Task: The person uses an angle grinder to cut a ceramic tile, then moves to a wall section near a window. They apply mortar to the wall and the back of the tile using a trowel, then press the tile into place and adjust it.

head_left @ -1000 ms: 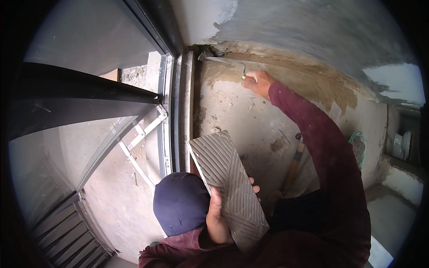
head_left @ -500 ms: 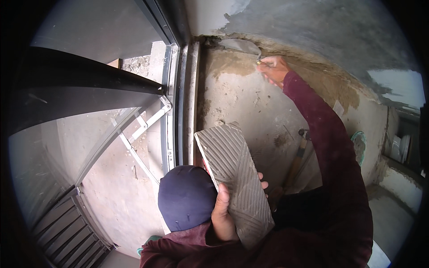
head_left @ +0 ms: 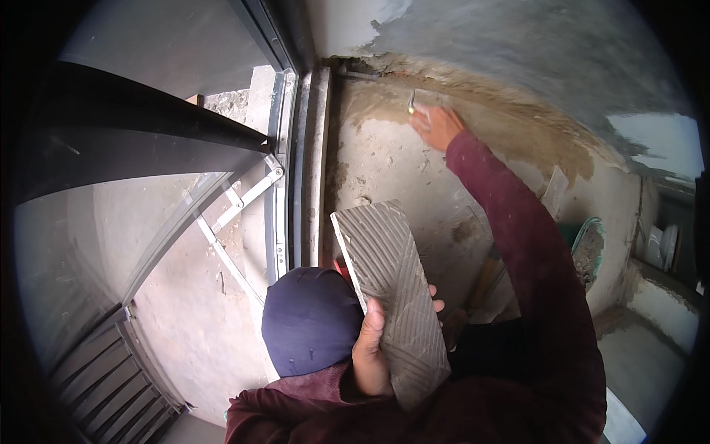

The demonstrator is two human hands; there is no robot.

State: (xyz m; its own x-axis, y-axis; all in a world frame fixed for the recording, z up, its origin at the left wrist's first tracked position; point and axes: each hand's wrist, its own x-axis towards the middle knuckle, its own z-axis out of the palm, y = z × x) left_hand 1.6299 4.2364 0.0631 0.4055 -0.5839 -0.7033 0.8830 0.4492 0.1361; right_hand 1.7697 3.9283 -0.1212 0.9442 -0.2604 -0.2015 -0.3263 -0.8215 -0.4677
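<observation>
Left hand: we grip the ribbed tile (grooved side up).
Right hand: we clutch a trowel against the wall.

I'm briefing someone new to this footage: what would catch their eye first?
First, the long grey tile with diagonal ridges, held upright in the left hand at lower centre, just right of a dark blue cap. Next, the right hand stretched up on a maroon sleeve, pressing a trowel against the mortar-smeared wall. At left, a dark window frame stands open.
</observation>
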